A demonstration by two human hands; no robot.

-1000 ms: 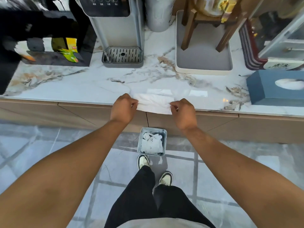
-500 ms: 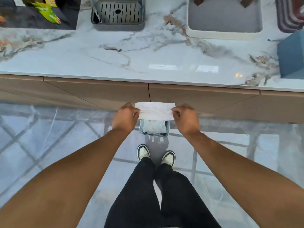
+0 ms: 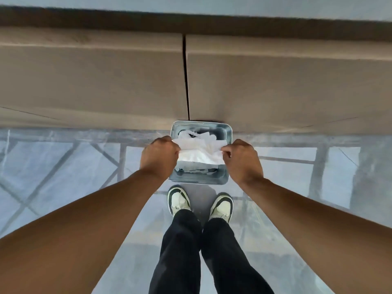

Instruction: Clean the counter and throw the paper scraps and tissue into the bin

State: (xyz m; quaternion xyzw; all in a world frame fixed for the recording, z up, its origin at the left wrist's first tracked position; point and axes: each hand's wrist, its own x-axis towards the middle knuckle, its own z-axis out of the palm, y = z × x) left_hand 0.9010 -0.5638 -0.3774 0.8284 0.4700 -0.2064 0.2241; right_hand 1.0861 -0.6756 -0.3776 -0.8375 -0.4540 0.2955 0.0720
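head view looks straight down past the front edge of the counter [image 3: 191, 15], a dark strip across the top, with two tan cabinet doors [image 3: 91, 81] below it meeting at a thin dark seam. under them lies a grey marbled floor [image 3: 63, 166] crossed by darker lines. two bare forearms reach forward from the lower corners. black trousers [image 3: 191, 251] and a pair of pale shoes [image 3: 179, 201] stand just behind a small grey bin [image 3: 224, 181] that sits on the floor against the cabinet. white paper scraps [image 3: 195, 169] lie inside it. left hand [image 3: 158, 159] and right hand [image 3: 241, 162] are each closed in a pinch on one end of a crumpled white tissue [image 3: 200, 152], held stretched between them directly over the bin's opening.
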